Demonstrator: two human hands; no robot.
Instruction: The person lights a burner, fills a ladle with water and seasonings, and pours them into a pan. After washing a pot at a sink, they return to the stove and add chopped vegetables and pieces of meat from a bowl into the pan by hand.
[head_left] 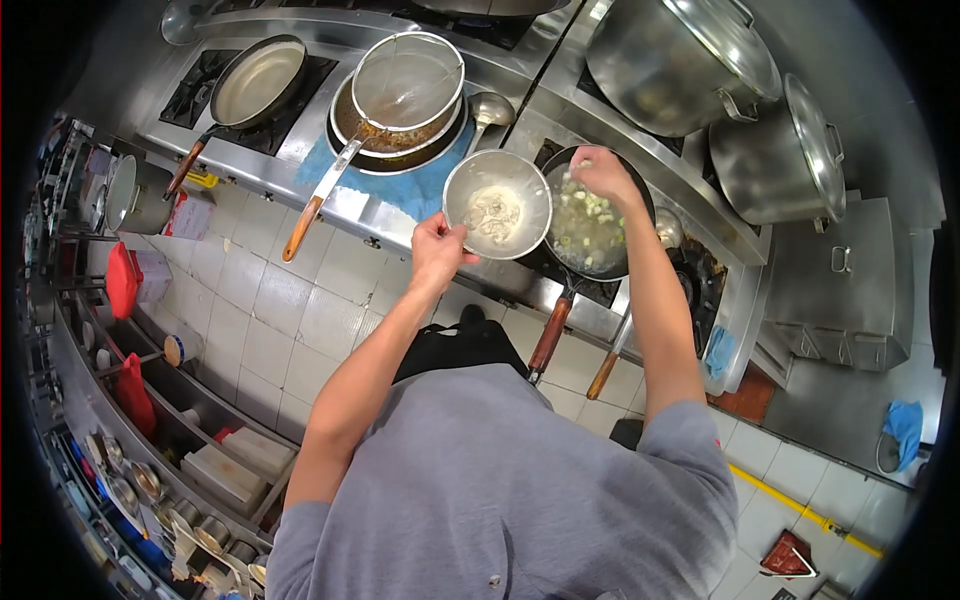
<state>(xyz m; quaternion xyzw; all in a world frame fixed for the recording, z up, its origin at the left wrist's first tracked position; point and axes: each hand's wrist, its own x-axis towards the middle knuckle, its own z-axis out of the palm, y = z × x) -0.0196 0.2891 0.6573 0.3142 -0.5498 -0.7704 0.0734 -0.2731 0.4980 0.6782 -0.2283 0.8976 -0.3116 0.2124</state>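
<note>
My left hand (440, 250) grips the rim of a metal bowl (497, 204) that has some pale, wet food at its bottom. The bowl is held just left of a dark pan (642, 192). In that pan lie pale and green chopped pieces (587, 222) in liquid. Above its upper part hangs my right hand (604, 174), its fingers bent down and together; what they hold, if anything, cannot be made out. The pan's wooden handle (550, 335) points down toward my body.
A strainer (408, 82) rests over a pan on a blue cloth (398, 190). Another pan (262, 82) sits on the left burner. Ladles (491, 108) lie nearby. Large lidded pots (668, 75) stand at the upper right, and shelves line the left side.
</note>
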